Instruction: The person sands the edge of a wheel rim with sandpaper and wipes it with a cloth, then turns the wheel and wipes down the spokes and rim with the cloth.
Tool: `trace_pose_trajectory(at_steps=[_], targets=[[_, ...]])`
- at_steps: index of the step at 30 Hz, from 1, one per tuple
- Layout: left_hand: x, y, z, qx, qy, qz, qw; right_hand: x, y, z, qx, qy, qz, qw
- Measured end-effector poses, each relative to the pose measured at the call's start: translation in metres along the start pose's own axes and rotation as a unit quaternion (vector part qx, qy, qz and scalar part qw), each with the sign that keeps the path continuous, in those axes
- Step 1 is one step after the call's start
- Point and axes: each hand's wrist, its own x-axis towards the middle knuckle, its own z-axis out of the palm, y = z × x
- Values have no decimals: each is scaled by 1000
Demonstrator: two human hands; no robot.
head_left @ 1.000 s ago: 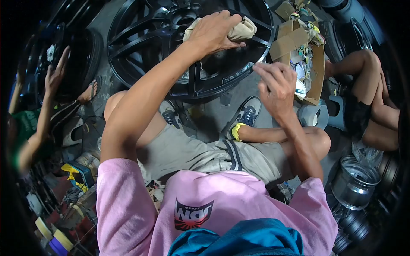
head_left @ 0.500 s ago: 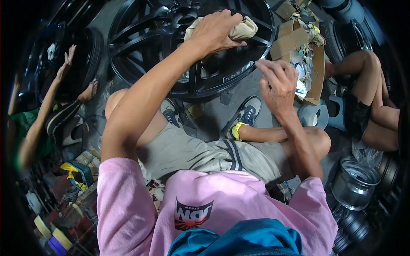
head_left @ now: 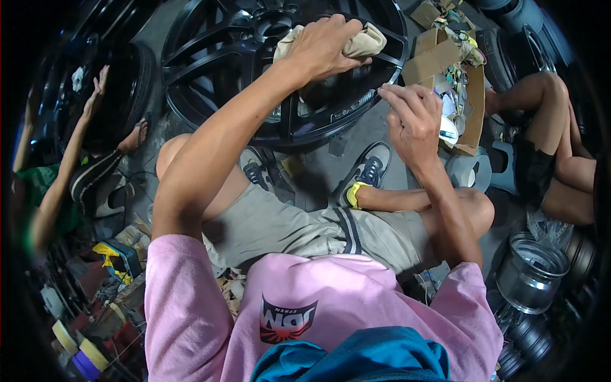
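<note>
Left hand grips a cloth over a black wheel; right hand waits by the rim

Seen from the wearer's head, looking down: a person in a pink shirt sits with knees apart before a large black spoked wheel, which fills the top centre. The left hand reaches across and clasps a bunched beige cloth, palm down, fingers wrapped over it. The cloth sits over the spokes, right of the wheel's centre hole, and looks to be resting against them.

The right hand is raised beside the near right edge of the rim, fingers bent and drawn together. Whether a small thing is pinched at the fingertips, or they touch the rim, I cannot tell.

Little has changed over the past second. The left hand has barely shifted and its hold on the cloth is the same, so the work remains on the same part of the wheel. The clearest change is at far left, where a co-worker's hand has risen near another dark wheel.

Just right of the wearer's right hand stands a cardboard box of mixed small items, its flaps spread.
</note>
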Motion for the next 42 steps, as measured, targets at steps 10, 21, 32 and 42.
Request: trace_pose_trajectory(at_steps=[10, 21, 32, 42], targets=[[1, 4, -1, 7, 29, 12, 999, -3, -10, -1, -2, 7, -4, 1000], [-1, 4, 0, 12, -2, -5, 1000, -6, -18, -6, 31, -14, -9, 999], [-1, 4, 4, 8, 14, 8, 1000, -1, 1, 0, -13, 6, 1, 1000], [16, 36, -3, -65, 44, 25, 997, -8, -28, -18, 91, -33, -27, 995]])
